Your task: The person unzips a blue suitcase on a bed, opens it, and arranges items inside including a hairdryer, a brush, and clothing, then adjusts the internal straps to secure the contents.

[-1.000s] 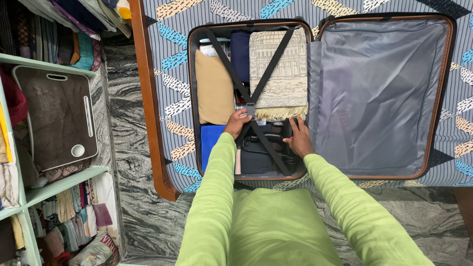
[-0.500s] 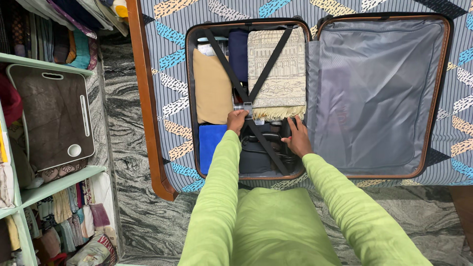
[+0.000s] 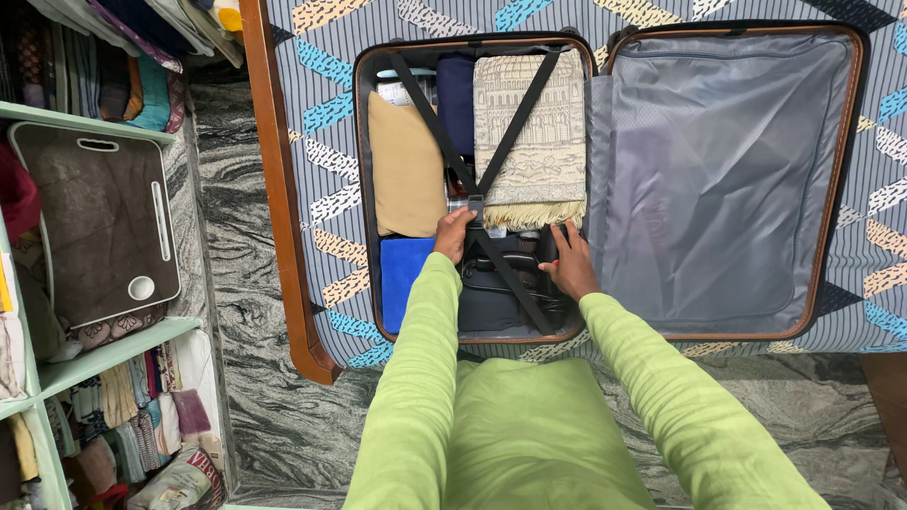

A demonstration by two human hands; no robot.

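The floor (image 3: 255, 312) is grey swirly stone. On the left, green shelves (image 3: 104, 354) hold folded clothes. The bed (image 3: 312, 142) has a striped cover.

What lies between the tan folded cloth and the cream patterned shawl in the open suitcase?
In the head view, a dark navy folded garment lies between the tan folded cloth and the cream patterned shawl.

Bright, even indoor light, sharp throughout.
Soft shadows only, no glare; wide-angle bending at the edges.
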